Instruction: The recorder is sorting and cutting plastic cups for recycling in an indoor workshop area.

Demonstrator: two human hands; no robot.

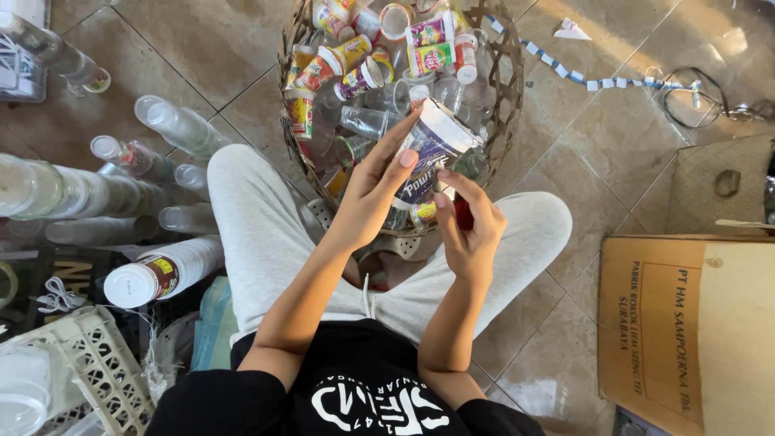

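Note:
I sit cross-legged on a tiled floor in light grey trousers. My left hand (373, 187) grips a white plastic cup with a purple and blue label (433, 145), tilted, over the near rim of a woven basket (505, 97). My right hand (470, 228) pinches the cup's lower edge with thumb and fingers, and something small and red shows beside it. The basket is full of used plastic cups (355, 60), some clear, some with bright labels.
Stacks of nested clear cups (179, 125) lie on the floor at left, and one white stack (165, 270) by my left knee. A white plastic crate (89, 363) sits lower left. A brown cardboard box (686, 323) stands at right, a woven mat (718, 186) behind it.

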